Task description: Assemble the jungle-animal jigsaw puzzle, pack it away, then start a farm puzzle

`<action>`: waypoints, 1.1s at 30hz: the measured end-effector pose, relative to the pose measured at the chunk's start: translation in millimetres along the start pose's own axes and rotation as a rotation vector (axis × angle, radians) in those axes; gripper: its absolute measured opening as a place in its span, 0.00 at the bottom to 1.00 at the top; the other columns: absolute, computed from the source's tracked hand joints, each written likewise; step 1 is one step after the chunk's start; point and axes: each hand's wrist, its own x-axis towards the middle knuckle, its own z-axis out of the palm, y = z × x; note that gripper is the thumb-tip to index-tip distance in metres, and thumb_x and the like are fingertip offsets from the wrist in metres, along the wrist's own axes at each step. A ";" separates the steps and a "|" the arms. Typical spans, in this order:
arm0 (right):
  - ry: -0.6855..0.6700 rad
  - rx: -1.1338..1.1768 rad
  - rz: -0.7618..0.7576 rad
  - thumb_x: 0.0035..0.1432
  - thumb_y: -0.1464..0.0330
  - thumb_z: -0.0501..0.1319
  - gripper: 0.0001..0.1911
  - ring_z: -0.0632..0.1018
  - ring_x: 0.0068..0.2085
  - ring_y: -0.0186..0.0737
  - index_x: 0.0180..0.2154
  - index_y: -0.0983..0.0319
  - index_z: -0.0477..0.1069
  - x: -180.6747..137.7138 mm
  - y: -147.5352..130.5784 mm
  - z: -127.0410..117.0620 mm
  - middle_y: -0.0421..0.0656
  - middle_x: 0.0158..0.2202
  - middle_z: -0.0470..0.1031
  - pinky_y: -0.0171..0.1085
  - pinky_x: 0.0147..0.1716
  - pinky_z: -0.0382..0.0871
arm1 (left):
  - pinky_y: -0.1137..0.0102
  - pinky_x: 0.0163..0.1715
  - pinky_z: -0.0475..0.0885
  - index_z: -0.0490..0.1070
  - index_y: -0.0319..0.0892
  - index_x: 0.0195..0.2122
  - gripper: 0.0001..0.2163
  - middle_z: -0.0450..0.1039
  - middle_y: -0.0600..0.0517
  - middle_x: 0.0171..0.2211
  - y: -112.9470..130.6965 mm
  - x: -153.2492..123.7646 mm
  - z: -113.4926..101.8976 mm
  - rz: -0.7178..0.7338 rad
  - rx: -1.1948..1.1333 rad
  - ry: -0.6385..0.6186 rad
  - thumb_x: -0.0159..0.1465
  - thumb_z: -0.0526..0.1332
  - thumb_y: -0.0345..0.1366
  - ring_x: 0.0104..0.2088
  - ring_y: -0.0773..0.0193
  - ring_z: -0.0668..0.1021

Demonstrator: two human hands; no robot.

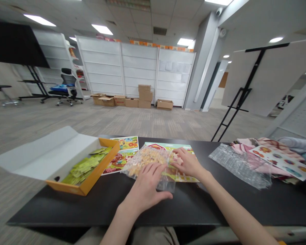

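A clear plastic bag (140, 157) full of small tan pieces lies on the black table, partly over a colourful farm picture board (188, 175). Resting on the bag's near side is my left hand (150, 182), its fingers spread and the thumb held apart. My right hand (185, 161) is at the bag's right edge above the board, fingers bent and pressed close together. What sits under those fingertips is hidden, though it looks like the bag's edge. Two more picture sheets (121, 158) lie left of the bag.
An open yellow box (99, 170) holding green packets stands at the left, its white lid (48, 153) folded back. To the right are crumpled clear plastic (239, 166), a sticker sheet (283, 161) and pink cloth (241, 148). Beyond the table, cardboard boxes (145, 97) line white shelving.
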 end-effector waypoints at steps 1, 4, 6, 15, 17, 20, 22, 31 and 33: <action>-0.006 -0.001 0.074 0.60 0.59 0.65 0.21 0.78 0.43 0.46 0.52 0.60 0.69 0.2 1.6 3.8 0.48 0.46 0.76 0.41 0.41 0.69 | 0.49 0.62 0.67 0.63 0.48 0.63 0.40 0.69 0.44 0.61 -1.7 -3.5 -1.4 0.016 0.048 -0.020 0.50 0.76 0.45 0.62 0.45 0.69; -0.010 0.026 0.232 0.62 0.62 0.62 0.17 0.78 0.40 0.45 0.51 0.61 0.68 1.6 6.1 14.6 0.46 0.42 0.78 0.40 0.39 0.67 | 0.46 0.65 0.62 0.61 0.48 0.65 0.41 0.63 0.43 0.66 -10.8 -14.3 -3.7 -0.001 0.195 -0.026 0.51 0.76 0.42 0.68 0.42 0.61; -0.040 0.034 0.219 0.63 0.64 0.59 0.09 0.77 0.38 0.44 0.42 0.61 0.71 3.5 9.2 19.2 0.45 0.38 0.78 0.39 0.39 0.65 | 0.45 0.64 0.62 0.63 0.48 0.65 0.35 0.64 0.43 0.66 -18.3 -19.8 -4.4 -0.021 0.276 -0.031 0.56 0.72 0.38 0.69 0.42 0.60; -0.019 0.736 0.502 0.60 0.59 0.57 0.13 0.72 0.26 0.36 0.29 0.61 0.70 11.1 7.7 16.1 0.40 0.26 0.74 0.33 0.24 0.62 | 0.52 0.59 0.70 0.76 0.43 0.50 0.15 0.77 0.45 0.55 -34.1 -16.0 -1.7 0.014 0.172 0.137 0.68 0.54 0.26 0.59 0.51 0.74; -0.018 1.003 0.562 0.59 0.55 0.61 0.15 0.73 0.27 0.35 0.32 0.60 0.71 10.5 3.2 11.5 0.41 0.30 0.77 0.33 0.25 0.65 | 0.54 0.59 0.71 0.76 0.42 0.49 0.13 0.78 0.45 0.53 -32.9 -11.3 -2.4 -0.018 0.034 0.252 0.70 0.53 0.28 0.56 0.53 0.77; -0.010 1.312 0.504 0.57 0.48 0.64 0.21 0.78 0.33 0.39 0.37 0.59 0.72 9.4 -2.7 2.7 0.45 0.40 0.80 0.36 0.30 0.72 | 0.57 0.56 0.72 0.76 0.42 0.50 0.13 0.79 0.44 0.51 -29.1 -2.2 -7.7 -0.133 -0.224 0.380 0.72 0.53 0.35 0.52 0.55 0.79; -0.029 1.399 0.408 0.56 0.46 0.64 0.24 0.80 0.41 0.43 0.44 0.57 0.73 8.5 -4.7 -1.6 0.47 0.49 0.79 0.39 0.35 0.75 | 0.60 0.55 0.73 0.76 0.42 0.49 0.14 0.79 0.44 0.49 -27.5 5.0 -11.9 -0.251 -0.422 0.444 0.73 0.53 0.41 0.49 0.56 0.80; -0.049 0.952 0.117 0.41 0.52 0.77 0.38 0.76 0.56 0.53 0.53 0.55 0.75 6.4 -15.1 9.0 0.48 0.54 0.78 0.52 0.58 0.69 | 0.62 0.51 0.76 0.78 0.39 0.46 0.20 0.82 0.45 0.44 -10.3 30.9 -7.8 -0.438 -1.222 0.643 0.64 0.65 0.51 0.47 0.56 0.82; 0.003 0.950 0.181 0.46 0.51 0.74 0.27 0.80 0.49 0.52 0.46 0.56 0.80 6.4 -14.3 9.4 0.47 0.46 0.82 0.49 0.51 0.74 | 0.61 0.51 0.77 0.78 0.40 0.46 0.20 0.82 0.44 0.45 -3.2 31.9 -6.6 -0.428 -1.270 0.578 0.64 0.65 0.52 0.47 0.55 0.82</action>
